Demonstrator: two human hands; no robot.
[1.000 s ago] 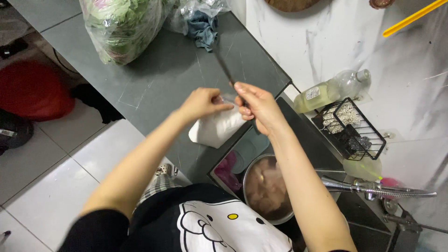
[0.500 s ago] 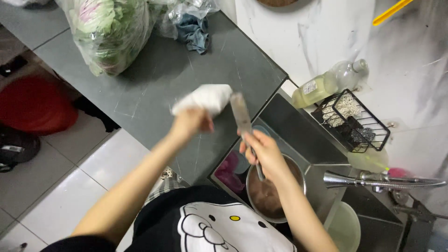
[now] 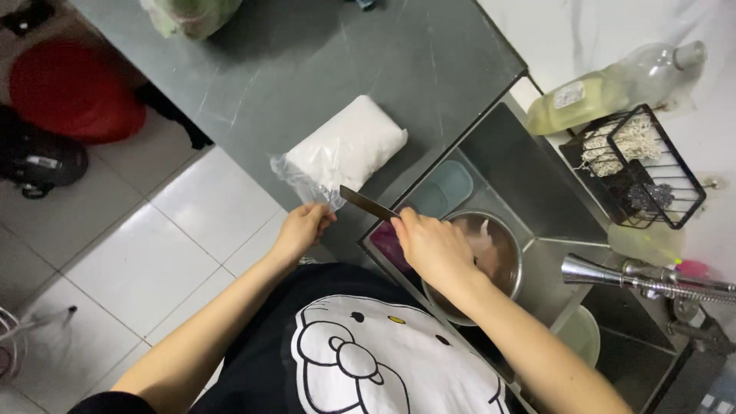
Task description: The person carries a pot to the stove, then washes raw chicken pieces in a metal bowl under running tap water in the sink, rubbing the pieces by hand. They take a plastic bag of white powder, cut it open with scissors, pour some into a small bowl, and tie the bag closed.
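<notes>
A clear plastic bag of white contents [image 3: 346,151] lies on the grey countertop [image 3: 307,69] near its front edge. My left hand [image 3: 301,228] pinches the bag's loose open end at the counter edge. My right hand [image 3: 432,245] grips the handle of a knife [image 3: 368,203], whose blade points left toward the bag's end. Below my right hand, a round metal bowl [image 3: 502,257] with pale pieces in it stands in the sink [image 3: 529,192].
A plastic bottle of yellowish liquid [image 3: 606,88] and a black wire basket with scrubbers [image 3: 640,165] sit behind the sink. A metal tap [image 3: 644,280] reaches over it. A bag of greens [image 3: 192,11] lies at the counter's far end. A red object [image 3: 77,92] is on the tiled floor.
The bag has been laid down on the counter. My left hand has slid to its open end, and the knife in my right hand has swung down toward that end.
</notes>
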